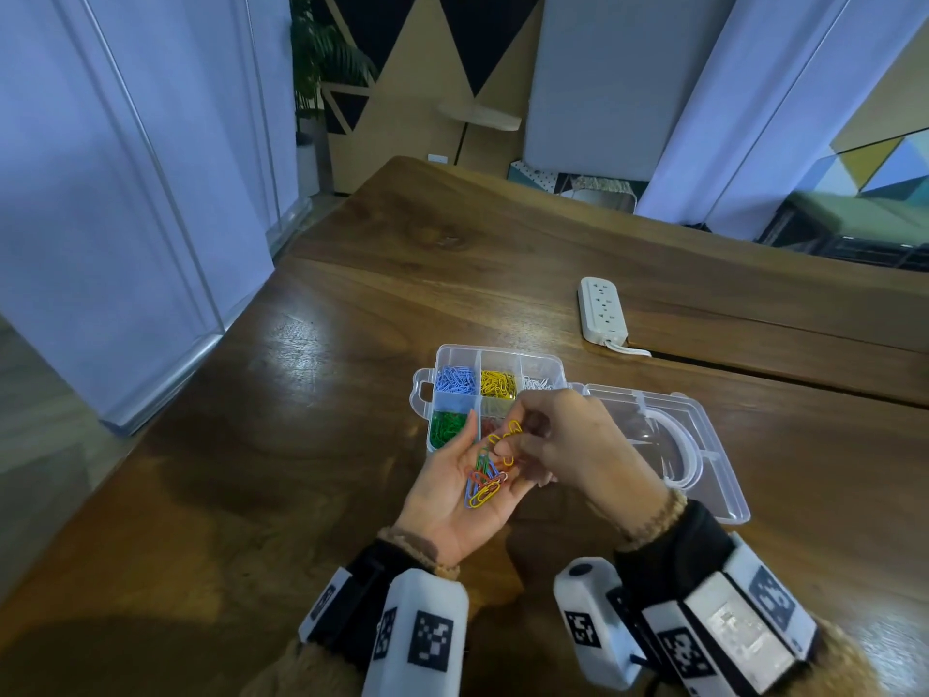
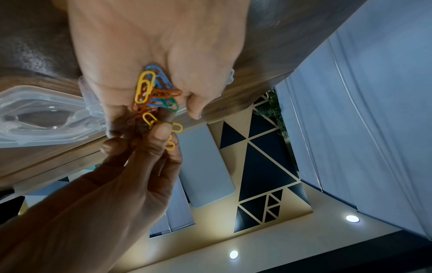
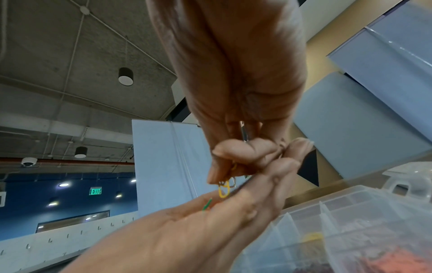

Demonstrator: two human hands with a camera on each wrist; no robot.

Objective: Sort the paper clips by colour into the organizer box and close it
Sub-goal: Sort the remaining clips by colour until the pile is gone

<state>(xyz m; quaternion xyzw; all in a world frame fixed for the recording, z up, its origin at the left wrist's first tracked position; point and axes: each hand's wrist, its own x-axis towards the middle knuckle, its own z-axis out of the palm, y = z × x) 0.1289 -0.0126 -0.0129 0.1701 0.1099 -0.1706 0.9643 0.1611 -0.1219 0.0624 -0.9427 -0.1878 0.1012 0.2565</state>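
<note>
Clip-filled left hand (image 1: 445, 503), right fingers (image 1: 535, 427) on yellow clips (image 1: 513, 429) (above box's (image 1: 502, 351) near edge)

The clear organizer box (image 1: 442, 350) holds blue clips (image 1: 455, 380), yellow clips (image 1: 497, 383), white clips (image 1: 538, 382) and green clips (image 1: 446, 428). The counter (image 1: 311, 394) is brown wood grain; the power strip (image 1: 601, 310), white.

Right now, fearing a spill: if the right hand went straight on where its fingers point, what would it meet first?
Likely the left hand, at the mixed paper clips on its palm; depth unclear.
</note>
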